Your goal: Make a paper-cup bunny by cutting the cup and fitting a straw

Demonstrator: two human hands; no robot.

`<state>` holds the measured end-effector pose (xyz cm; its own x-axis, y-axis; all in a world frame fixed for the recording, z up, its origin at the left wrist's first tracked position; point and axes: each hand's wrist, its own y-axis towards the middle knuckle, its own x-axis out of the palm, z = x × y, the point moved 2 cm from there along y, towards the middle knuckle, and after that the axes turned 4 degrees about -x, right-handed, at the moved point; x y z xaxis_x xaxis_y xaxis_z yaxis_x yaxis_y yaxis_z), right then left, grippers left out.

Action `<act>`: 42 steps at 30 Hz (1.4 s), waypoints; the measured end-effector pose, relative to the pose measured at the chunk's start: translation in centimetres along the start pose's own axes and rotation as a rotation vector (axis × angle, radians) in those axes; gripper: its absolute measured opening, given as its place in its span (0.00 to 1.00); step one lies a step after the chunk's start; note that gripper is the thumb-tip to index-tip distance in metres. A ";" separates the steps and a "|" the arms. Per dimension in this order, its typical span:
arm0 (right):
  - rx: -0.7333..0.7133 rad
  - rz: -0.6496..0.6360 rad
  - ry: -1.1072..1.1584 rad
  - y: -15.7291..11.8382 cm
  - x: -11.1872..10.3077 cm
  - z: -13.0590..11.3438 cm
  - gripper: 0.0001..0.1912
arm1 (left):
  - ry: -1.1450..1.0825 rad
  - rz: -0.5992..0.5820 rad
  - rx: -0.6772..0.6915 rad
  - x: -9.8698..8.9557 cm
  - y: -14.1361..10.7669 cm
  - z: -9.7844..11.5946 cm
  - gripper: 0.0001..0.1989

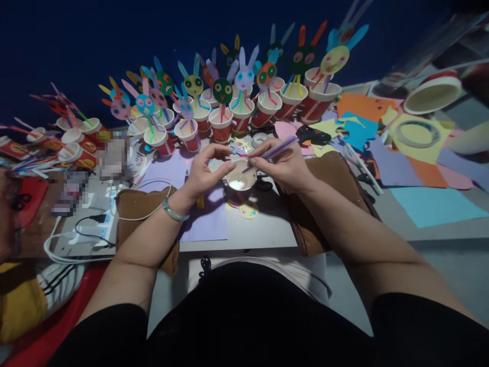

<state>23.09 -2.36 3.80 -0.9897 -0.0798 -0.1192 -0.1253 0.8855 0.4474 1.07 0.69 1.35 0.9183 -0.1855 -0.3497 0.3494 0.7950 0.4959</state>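
My right hand [284, 165] is closed in a pinch on a purple straw [281, 147]. The straw slants, its lower end over the mouth of a paper cup [241, 179] with a pale inside. Small dark spots, perhaps holes, show in the cup. At the cup's left side is my left hand [210, 168], thumb and index finger apart, the thumb by the rim. Whether it touches the cup is hard to tell. In front of the cup lies a round yellow paper face [248, 210].
Behind stand several red-and-white cups [220, 125] with paper rabbit faces on straws. Brown cushions [324, 193] lie under my forearms. Coloured paper [435, 204] and a tape roll [413, 134] are at right. A power strip [97, 229] with cables is at left.
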 end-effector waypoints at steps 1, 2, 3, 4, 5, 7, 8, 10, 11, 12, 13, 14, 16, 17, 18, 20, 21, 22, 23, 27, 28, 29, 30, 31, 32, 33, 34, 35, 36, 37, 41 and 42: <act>0.002 0.012 -0.003 0.0 -0.1 -0.1 0.10 | 0.006 -0.011 -0.013 -0.2 0.0 -0.3 0.24; 0.003 0.018 -0.006 0.0 -0.1 -0.3 0.09 | 0.023 -0.049 -0.022 -0.5 0.1 -0.6 0.28; 0.002 0.021 -0.011 -0.1 -0.1 -0.4 0.08 | 0.047 -0.112 -0.038 -0.8 0.1 -0.9 0.33; -0.003 0.019 -0.019 -0.1 -0.1 -0.6 0.07 | 0.070 -0.182 -0.043 -1.1 0.2 -1.1 0.39; -0.013 0.013 -0.035 -0.2 -0.1 -0.8 0.06 | 0.096 -0.250 -0.053 -1.4 0.2 -1.4 0.47; -0.050 -0.013 -0.086 -0.4 -0.1 -1.2 0.04 | 0.150 -0.387 -0.090 -1.8 0.2 -1.9 0.61; -0.072 -0.036 -0.118 -0.5 0.0 -1.3 0.03 | 0.172 -0.446 -0.111 -1.8 0.1 -2.0 0.63; -0.111 -0.096 -0.185 -0.7 0.2 -1.5 0.02 | 0.188 -0.534 -0.135 -1.5 -0.1 -2.2 0.64; -0.129 -0.127 -0.217 -0.8 0.2 -1.5 0.01 | 0.186 -0.558 -0.137 -1.1 -0.2 -2.2 0.62; -0.146 -0.156 -0.248 -0.8 0.3 -1.5 0.01 | 0.177 -0.566 -0.135 -0.8 -0.3 -2.2 0.58; -0.163 -0.177 -0.278 -0.9 0.4 -1.5 0.01 | 0.165 -0.564 -0.130 -0.4 -0.3 -2.1 0.52; -0.180 -0.190 -0.306 -0.9 0.4 -1.4 0.01 | 0.153 -0.554 -0.124 -0.1 -0.4 -2.1 0.46; -0.199 -0.212 -0.350 -0.9 0.5 -1.4 0.02 | 0.138 -0.532 -0.109 0.4 -0.4 -2.0 0.36; -0.202 -0.226 -0.364 -0.8 0.6 -1.3 0.02 | 0.134 -0.524 -0.098 0.5 -0.5 -1.9 0.34; -0.201 -0.243 -0.375 -0.8 0.6 -1.2 0.02 | 0.128 -0.519 -0.090 0.5 -0.5 -1.8 0.33; -0.195 -0.283 -0.387 -0.9 0.7 -1.1 0.02 | 0.104 -0.511 -0.084 0.5 -0.5 -1.6 0.32; -0.190 -0.300 -0.392 -0.9 0.7 -1.0 0.02 | 0.087 -0.508 -0.086 0.5 -0.4 -1.5 0.31; -0.186 -0.314 -0.397 -0.9 0.8 -0.8 0.02 | 0.071 -0.507 -0.089 0.5 -0.4 -1.3 0.31; -0.184 -0.321 -0.402 -1.0 0.8 -0.7 0.02 | 0.060 -0.508 -0.092 0.5 -0.4 -1.2 0.31; -0.225 -0.328 -0.425 -1.0 1.1 -0.2 0.03 | 0.056 -0.510 -0.089 0.5 -0.4 -1.1 0.30; -0.247 -0.337 -0.430 -1.0 1.2 -0.1 0.03 | 0.059 -0.511 -0.085 0.6 -0.4 -1.1 0.30; -0.271 -0.347 -0.439 -1.0 1.3 0.0 0.04 | 0.065 -0.513 -0.081 0.6 -0.4 -1.2 0.29; -0.295 -0.359 -0.452 -1.1 1.4 0.0 0.04 | 0.074 -0.514 -0.076 0.7 -0.5 -1.2 0.29; -0.315 -0.369 -0.468 -1.1 1.5 0.1 0.04 | 0.086 -0.511 -0.071 0.7 -0.5 -1.3 0.29; -0.329 -0.378 -0.485 -1.1 1.6 0.2 0.05 | 0.100 -0.504 -0.066 0.7 -0.5 -1.4 0.30; -0.333 -0.380 -0.501 -1.1 1.6 0.3 0.06 | 0.111 -0.497 -0.058 0.6 -0.5 -1.5 0.32; -0.326 -0.377 -0.514 -1.1 1.6 0.4 0.06 | 0.119 -0.491 -0.046 0.6 -0.5 -1.6 0.36; -0.311 -0.369 -0.525 -1.0 1.6 0.6 0.06 | 0.122 -0.484 -0.031 0.4 -0.4 -1.6 0.39; -0.290 -0.361 -0.531 -0.9 1.5 0.7 0.06 | 0.119 -0.479 -0.014 0.3 -0.3 -1.6 0.42; -0.264 -0.352 -0.534 -0.9 1.4 0.8 0.06 | 0.109 -0.472 0.001 0.0 -0.2 -1.6 0.43; -0.158 -0.325 -0.506 -0.5 1.1 1.0 0.03 | 0.100 -0.387 -0.031 -0.8 0.3 -1.2 0.32; -0.141 -0.316 -0.491 -0.4 1.0 1.0 0.03 | 0.111 -0.370 -0.065 -1.0 0.4 -1.1 0.28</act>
<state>22.22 -2.32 2.58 -0.7593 -0.0788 -0.6459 -0.4492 0.7817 0.4326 0.11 1.78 0.99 0.7055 -0.4053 -0.5813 0.6373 0.7216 0.2704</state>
